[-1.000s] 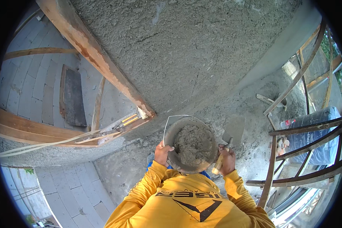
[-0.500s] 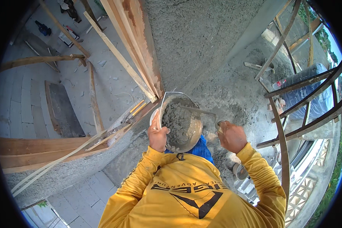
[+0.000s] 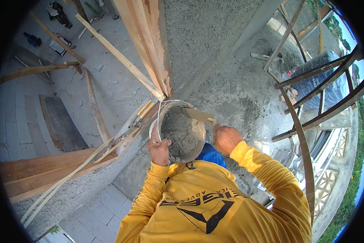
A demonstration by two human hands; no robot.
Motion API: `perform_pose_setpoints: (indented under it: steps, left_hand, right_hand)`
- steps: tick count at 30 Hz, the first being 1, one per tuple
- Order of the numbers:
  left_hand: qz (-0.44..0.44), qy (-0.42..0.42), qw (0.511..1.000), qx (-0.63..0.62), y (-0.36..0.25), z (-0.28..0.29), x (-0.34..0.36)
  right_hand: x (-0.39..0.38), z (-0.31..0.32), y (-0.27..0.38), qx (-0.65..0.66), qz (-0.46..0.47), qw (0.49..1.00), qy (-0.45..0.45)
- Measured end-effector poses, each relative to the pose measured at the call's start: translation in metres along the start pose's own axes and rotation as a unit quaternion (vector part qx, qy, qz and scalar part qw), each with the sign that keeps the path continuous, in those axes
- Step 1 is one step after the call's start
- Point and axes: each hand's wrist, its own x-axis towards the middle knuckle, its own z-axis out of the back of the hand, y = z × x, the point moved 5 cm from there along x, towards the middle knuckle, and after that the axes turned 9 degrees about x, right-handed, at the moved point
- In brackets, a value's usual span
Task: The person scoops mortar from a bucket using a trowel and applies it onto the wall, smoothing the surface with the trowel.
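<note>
Below the corner of the wall, a bucket (image 3: pixel 198 138) of wet grey mortar (image 3: pixel 176 130) is tilted in front of my body. My left hand (image 3: pixel 159 150) is closed around its left rim, beside the thin wire handle (image 3: pixel 159 121). At the bucket's right side my right hand (image 3: pixel 227 139) is closed on a trowel, whose handle is mostly hidden by the fingers. The trowel's flat blade (image 3: pixel 200 116) reaches over the bucket's far right rim, its tip at the mortar.
A wooden frame (image 3: pixel 149 48) stands against the rough plastered wall (image 3: pixel 210 32) ahead. Two yellow-handled tools (image 3: pixel 145 108) lie on the ledge at left. A wooden ladder (image 3: pixel 331 109) stands at right, near a plastic-wrapped bundle (image 3: pixel 311 87). A dark board (image 3: pixel 64 123) lies on the left floor.
The trowel has turned so its blade shows broad side up over the rim, and my right hand has come closer to the bucket. Hands and bucket sit slightly further left in view.
</note>
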Motion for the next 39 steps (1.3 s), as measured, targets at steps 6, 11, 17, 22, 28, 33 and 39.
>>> perform_pose_setpoints:
  steps: [6,11,17,22,28,33,39]
  left_hand:
    - [-0.074,0.04,0.996,-0.001,-0.025,-0.019,0.0]
    - [-0.045,0.052,0.997,-0.021,-0.034,-0.006,-0.002]
    - [-0.05,0.043,0.995,-0.072,-0.04,0.005,0.002]
    - [-0.093,0.056,0.994,0.014,-0.039,0.004,0.011]
    - [0.008,0.058,0.997,-0.043,-0.013,0.008,0.023]
    - [-0.011,0.057,0.997,-0.049,-0.02,0.007,0.024]
    - [0.002,0.06,0.998,0.013,0.025,0.044,0.042]
  right_hand:
    - [0.007,-0.063,0.042,0.289,-0.177,0.895,0.29]
    - [-0.008,-0.048,0.059,0.39,-0.163,0.862,0.281]
    - [-0.009,-0.053,0.046,0.277,-0.08,0.951,0.114]
    - [-0.019,-0.053,0.043,0.128,0.057,0.981,0.135]
    - [-0.01,-0.041,0.051,0.269,-0.151,0.917,0.252]
    - [-0.037,-0.036,0.051,0.526,-0.092,0.839,0.106]
    - [-0.072,-0.047,0.01,0.914,-0.089,0.396,-0.015]
